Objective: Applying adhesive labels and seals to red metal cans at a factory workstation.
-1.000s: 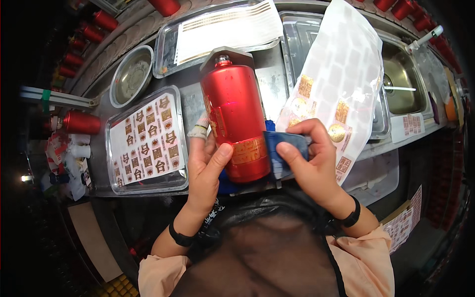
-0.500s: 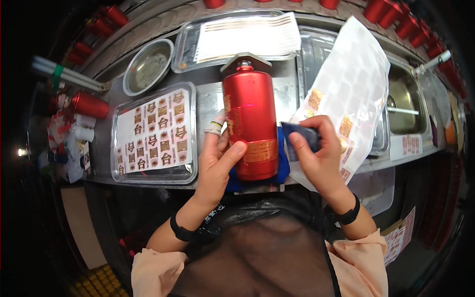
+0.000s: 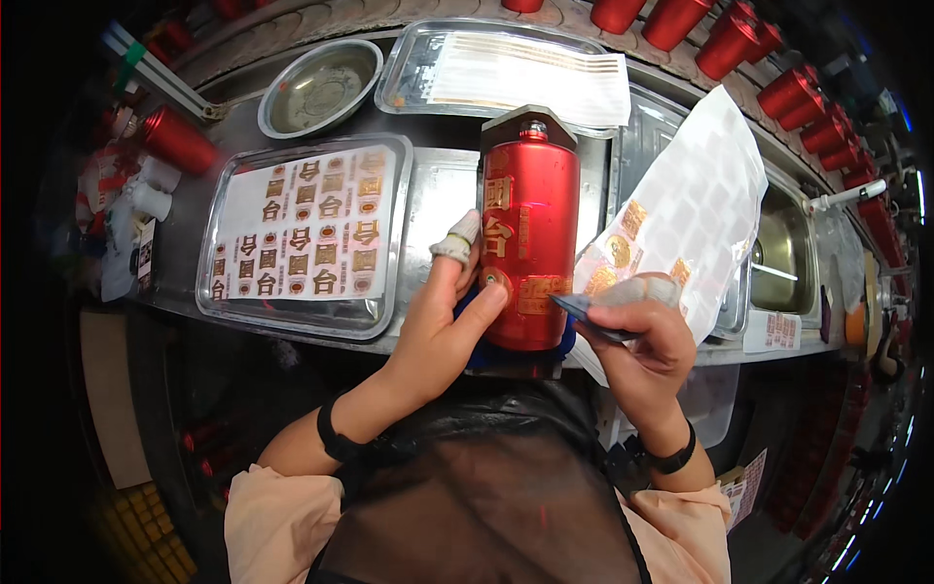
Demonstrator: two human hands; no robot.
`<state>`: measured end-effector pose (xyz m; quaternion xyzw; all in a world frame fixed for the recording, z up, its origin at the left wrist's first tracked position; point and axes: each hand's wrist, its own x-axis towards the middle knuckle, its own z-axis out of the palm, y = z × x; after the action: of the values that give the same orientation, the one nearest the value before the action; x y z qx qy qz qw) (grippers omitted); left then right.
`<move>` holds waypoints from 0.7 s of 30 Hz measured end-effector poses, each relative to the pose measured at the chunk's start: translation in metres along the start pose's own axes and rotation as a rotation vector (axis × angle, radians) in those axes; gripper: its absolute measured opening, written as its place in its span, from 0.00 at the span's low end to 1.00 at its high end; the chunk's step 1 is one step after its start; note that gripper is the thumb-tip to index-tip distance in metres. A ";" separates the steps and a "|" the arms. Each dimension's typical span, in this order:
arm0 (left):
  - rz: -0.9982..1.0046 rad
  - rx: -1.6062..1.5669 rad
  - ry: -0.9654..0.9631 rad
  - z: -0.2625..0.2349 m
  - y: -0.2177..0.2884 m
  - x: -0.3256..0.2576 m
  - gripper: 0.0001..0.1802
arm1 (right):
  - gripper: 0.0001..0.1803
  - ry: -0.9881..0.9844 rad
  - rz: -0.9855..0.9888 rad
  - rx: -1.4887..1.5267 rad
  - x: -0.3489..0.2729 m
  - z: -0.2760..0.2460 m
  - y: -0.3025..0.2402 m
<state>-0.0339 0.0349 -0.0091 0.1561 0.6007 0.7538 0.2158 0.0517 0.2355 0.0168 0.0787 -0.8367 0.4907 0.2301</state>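
Note:
A shiny red bottle (image 3: 550,214) with gold characters lies on a blue cloth (image 3: 474,367), its neck pointing away from me. My left hand (image 3: 449,311) grips the bottle's left side, the thumb on its front face and a white wrap round one finger. A thin dark blue scraper (image 3: 595,318) is pinched in my right hand (image 3: 644,336); its edge touches or nearly touches the gold label (image 3: 538,295) low on the bottle. A white wrap covers a finger of that hand too.
At left stands a clear tray (image 3: 397,263) with a decal sheet (image 3: 302,234). Behind are a metal bowl (image 3: 365,95) and another tray (image 3: 394,73). Decal-bearing white film (image 3: 696,175) lies at right, before a sink (image 3: 783,292). Red bottles (image 3: 730,44) line the back.
The bottle has been turned so more gold characters face up. My right hand has brought the scraper, now seen edge-on, to the label. The view has shifted.

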 end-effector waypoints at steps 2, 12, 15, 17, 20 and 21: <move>0.106 0.316 -0.057 -0.014 0.004 -0.015 0.39 | 0.16 -0.004 -0.050 -0.023 0.002 0.004 0.002; 0.484 1.198 -0.180 -0.017 0.015 -0.015 0.29 | 0.14 0.059 0.218 0.079 -0.024 0.000 0.007; 0.528 1.266 -0.207 -0.012 0.024 -0.008 0.32 | 0.13 0.169 0.362 0.245 -0.026 0.001 0.014; 0.548 1.322 -0.215 -0.008 0.029 -0.003 0.34 | 0.13 0.178 0.367 0.257 -0.029 0.000 0.019; 0.602 1.364 -0.232 -0.002 0.035 0.006 0.32 | 0.12 0.304 0.520 0.512 -0.025 0.000 0.018; 0.613 1.390 -0.253 0.000 0.036 0.007 0.31 | 0.12 0.301 0.519 0.510 -0.027 -0.001 0.018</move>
<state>-0.0455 0.0316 0.0259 0.5001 0.8371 0.2055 -0.0834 0.0693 0.2427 -0.0089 -0.1538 -0.6369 0.7307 0.1916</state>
